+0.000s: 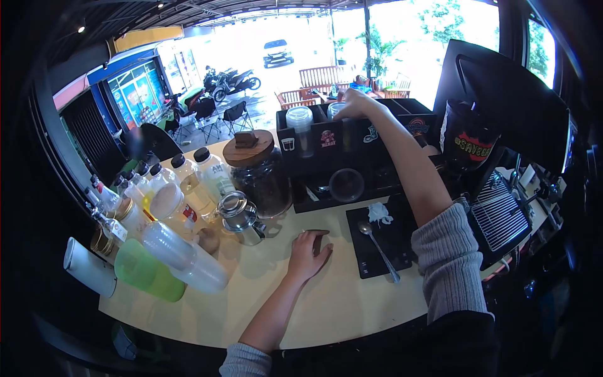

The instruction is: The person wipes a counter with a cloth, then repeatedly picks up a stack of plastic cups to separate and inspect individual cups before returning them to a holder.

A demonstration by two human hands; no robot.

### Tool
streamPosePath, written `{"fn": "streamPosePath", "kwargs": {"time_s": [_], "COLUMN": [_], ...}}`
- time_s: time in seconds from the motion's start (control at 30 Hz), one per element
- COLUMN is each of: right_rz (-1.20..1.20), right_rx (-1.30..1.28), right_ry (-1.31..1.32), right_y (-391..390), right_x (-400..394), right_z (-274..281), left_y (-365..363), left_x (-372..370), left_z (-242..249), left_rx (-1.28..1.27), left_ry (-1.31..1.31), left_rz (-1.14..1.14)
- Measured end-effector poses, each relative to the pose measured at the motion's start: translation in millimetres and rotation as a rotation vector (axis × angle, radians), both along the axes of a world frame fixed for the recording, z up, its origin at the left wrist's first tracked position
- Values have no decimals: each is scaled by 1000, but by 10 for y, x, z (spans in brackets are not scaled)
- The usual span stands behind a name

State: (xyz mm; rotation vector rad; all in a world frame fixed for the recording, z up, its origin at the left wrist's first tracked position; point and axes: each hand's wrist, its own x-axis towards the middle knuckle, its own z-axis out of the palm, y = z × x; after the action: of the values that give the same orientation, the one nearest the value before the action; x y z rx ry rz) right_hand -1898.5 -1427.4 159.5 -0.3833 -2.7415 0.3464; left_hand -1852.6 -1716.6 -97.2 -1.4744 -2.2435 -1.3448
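My right hand [359, 103] reaches over the black cup organizer [377, 147], fingers curled round the top of a clear plastic cup [335, 112] in one of its compartments. Left of it, more clear cups [300, 119] stand in another compartment. My left hand [308, 254] rests on the pale counter [326, 308] with thumb and fingers apart, holding nothing. Nearest to it on the left is a metal drip coffee filter [239, 217]. To its right lies a black mat or flat scale [377, 257] with a spoon [380, 251] and a crumpled white tissue [379, 213].
A dark glass jar [259, 179] with a wooden lid stands beside the organizer. Several bottles [188, 176], a stack of plastic cups [185, 257] and a green container [147, 270] crowd the left side. A coffee machine [499, 210] and a black cup [468, 138] are at right.
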Motion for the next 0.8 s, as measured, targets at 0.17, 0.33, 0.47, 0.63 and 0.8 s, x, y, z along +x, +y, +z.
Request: {"fn": "streamPosePath", "kwargs": {"time_s": [0.17,0.33,0.47,0.63,0.8], "right_rz": [-161,-143,-142,-9,401], "right_rx": [10,-12,-42,126,140], "right_ry": [-162,-233,-145,222,380], "right_y": [100,21,-147,-763,-1744], "right_x": [-118,-9,129,496,711], "right_z": [-75,-23,1,143,59], "left_y": [-5,-19,-14,-75,-639], "left_x": [-4,-2,-16,4,194], "left_z": [0,13,-31,-50,528], "left_rx": [15,-61,-39,176,295], "left_ry": [-3,-59,-66,-310,-177], "left_rz": [-8,-13,-16,-100,-96]}}
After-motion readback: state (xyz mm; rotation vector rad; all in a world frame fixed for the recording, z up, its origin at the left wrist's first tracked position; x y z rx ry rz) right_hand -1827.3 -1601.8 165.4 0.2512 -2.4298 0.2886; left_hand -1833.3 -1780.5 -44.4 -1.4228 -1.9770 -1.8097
